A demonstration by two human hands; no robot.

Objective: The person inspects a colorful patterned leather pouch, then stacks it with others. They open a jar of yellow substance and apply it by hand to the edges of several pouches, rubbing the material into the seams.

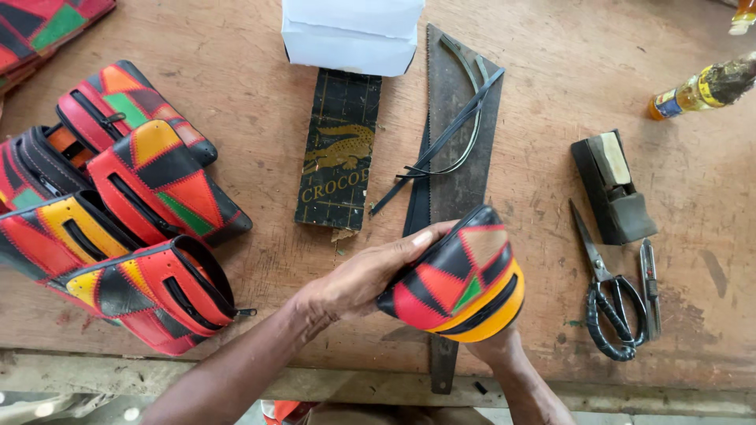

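I am seeing the fingers of the left hand (358,277) grasping the top side of a patchwork leather pouch (457,275), with the thumb lying along its black edge. The right hand (494,346) is staying under the pouch, so I cannot tell how its fingers are closing. The pouch is hanging above the wooden table (236,47), over an old saw blade (461,142). Similar pouches (118,205) are lying on the left, black scissors (610,303) on the right.

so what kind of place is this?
Likely a small leathercraft workshop: a worn wooden workbench, black-handled scissors, a rusty handsaw blade, and a pile of finished patchwork leather pouches. Both hands hold another multicoloured patchwork pouch.
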